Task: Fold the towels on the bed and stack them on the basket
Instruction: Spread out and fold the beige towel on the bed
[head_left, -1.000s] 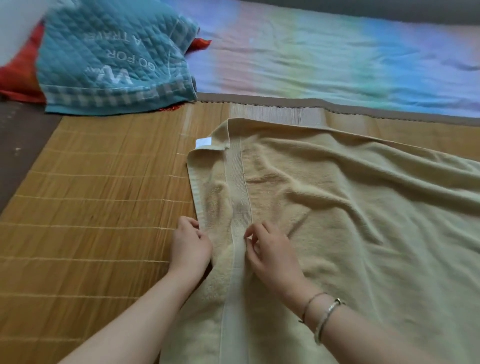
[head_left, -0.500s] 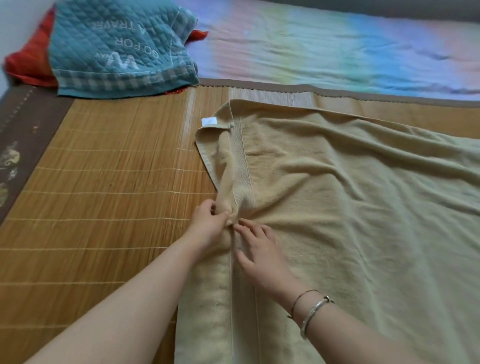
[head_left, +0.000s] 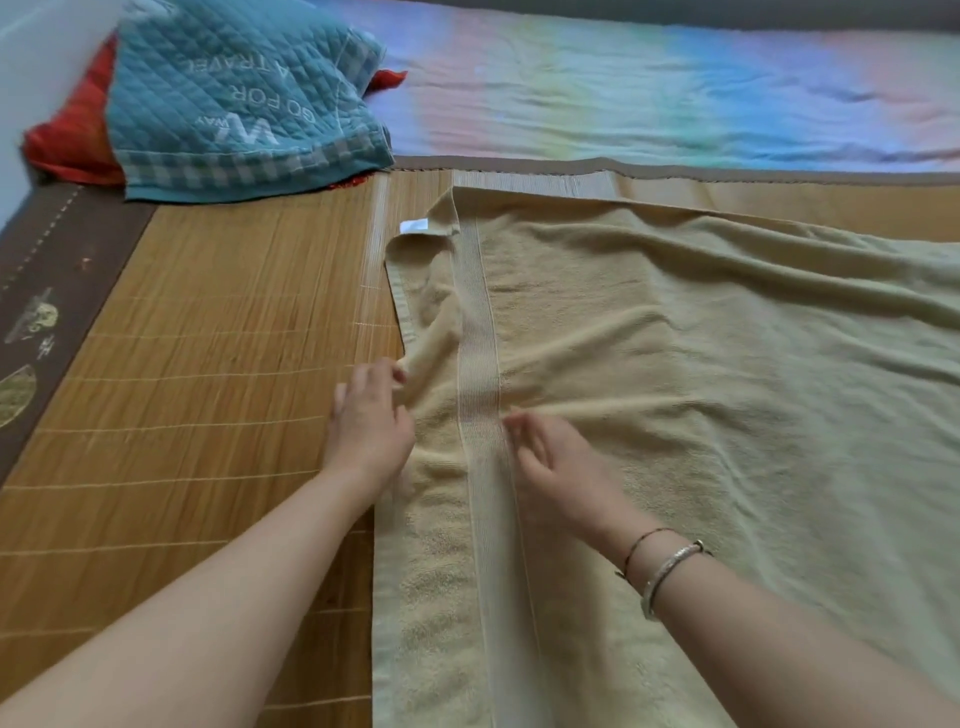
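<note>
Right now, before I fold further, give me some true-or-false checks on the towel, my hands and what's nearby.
1. The beige towel lies spread on the bamboo mat. True.
2. The left hand pinches the towel's edge. True.
3. The right hand wears no jewellery. False: bracelets circle its wrist.
4. The white label sits at the towel's near corner. False: far left corner.
5. A teal quilted cloth lies beyond the mat. True.

Beige towel (head_left: 675, 364) matt looped terry, flat woven band; bamboo mat (head_left: 208, 338) smooth slats; quilted teal cloth (head_left: 244, 98) upper left; metal bangle (head_left: 670, 571) glossy.
</note>
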